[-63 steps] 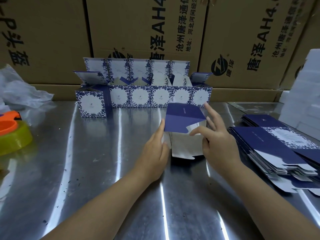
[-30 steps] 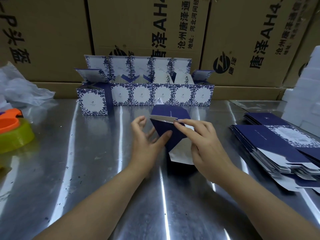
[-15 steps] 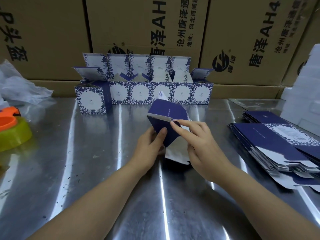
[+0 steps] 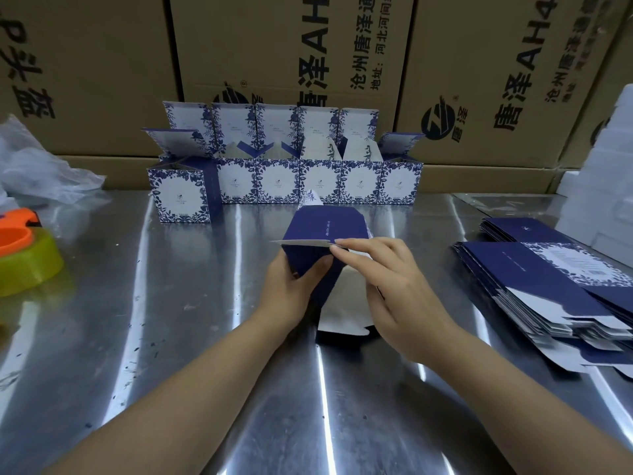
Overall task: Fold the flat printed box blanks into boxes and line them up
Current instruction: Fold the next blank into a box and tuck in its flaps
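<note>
while left hand [image 4: 291, 291] grips blank [image 4: 327, 228] — right hand [image 4: 394, 286] pinches

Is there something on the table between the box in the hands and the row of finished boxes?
Nothing visible does. Only the metal table surface lies between the half-folded box and the row of boxes.

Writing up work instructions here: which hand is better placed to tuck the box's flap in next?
Right, most likely. The right hand pinches the flap at its edge, ready to push it in, while the left hand grips the box from below and steadies it.
</note>
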